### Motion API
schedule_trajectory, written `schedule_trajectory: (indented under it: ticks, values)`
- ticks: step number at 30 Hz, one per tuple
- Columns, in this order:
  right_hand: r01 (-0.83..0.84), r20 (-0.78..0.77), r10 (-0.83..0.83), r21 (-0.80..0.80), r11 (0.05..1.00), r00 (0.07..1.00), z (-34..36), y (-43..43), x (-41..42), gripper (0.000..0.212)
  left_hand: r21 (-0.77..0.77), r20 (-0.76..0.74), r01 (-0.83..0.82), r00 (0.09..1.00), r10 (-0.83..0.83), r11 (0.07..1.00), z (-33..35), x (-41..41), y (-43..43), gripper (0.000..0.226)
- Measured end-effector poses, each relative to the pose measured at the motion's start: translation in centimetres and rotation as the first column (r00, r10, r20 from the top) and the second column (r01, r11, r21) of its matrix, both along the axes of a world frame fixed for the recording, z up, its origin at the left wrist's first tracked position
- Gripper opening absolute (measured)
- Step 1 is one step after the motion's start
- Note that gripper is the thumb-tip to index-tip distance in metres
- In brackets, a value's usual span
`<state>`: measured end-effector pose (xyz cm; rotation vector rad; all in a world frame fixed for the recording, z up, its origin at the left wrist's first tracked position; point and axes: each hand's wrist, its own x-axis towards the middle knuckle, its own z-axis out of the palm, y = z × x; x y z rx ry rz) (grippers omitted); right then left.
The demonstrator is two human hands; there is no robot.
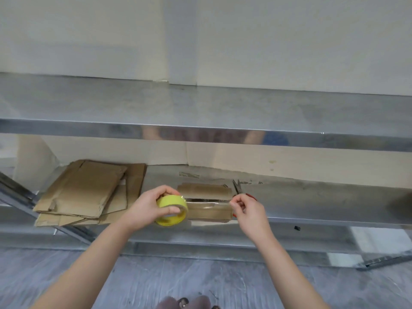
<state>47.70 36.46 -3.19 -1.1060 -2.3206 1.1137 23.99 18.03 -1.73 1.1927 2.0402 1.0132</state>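
Note:
My left hand (149, 205) grips a roll of clear tape on a yellow core (172, 211), held above the lower metal shelf (312, 201). A strip of clear tape (208, 201) runs from the roll to the right, and my right hand (247, 207) pinches its free end between thumb and fingers. Under the strip lies a small flattened piece of cardboard (204, 190). Scissors with red handles (239, 189) lie on the shelf just behind my right hand, partly hidden by it.
A stack of flattened cardboard boxes (89, 190) lies on the lower shelf at the left. The upper metal shelf (200, 108) overhangs the lower one. A slanted metal brace (20, 192) stands at the far left. Grey floor (178, 279) lies below.

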Motion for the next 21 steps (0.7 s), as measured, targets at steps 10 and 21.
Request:
schedule_trajectory:
  ticks: [10, 21]
  values:
    - [0.082, -0.031, -0.082, 0.002, 0.997, 0.996, -2.1, 1.0, 0.1, 0.016, -0.132, -0.460, -0.062, 0.888, -0.006, 0.989, -1.4, -1.0, 2.6, 0.039]
    - [0.197, 0.008, -0.208, -0.359, 0.912, 0.978, -5.0, 2.9, -1.5, 0.014, -0.255, -0.461, -0.030, 0.882, -0.094, 0.966, -3.2, -1.6, 5.1, 0.043]
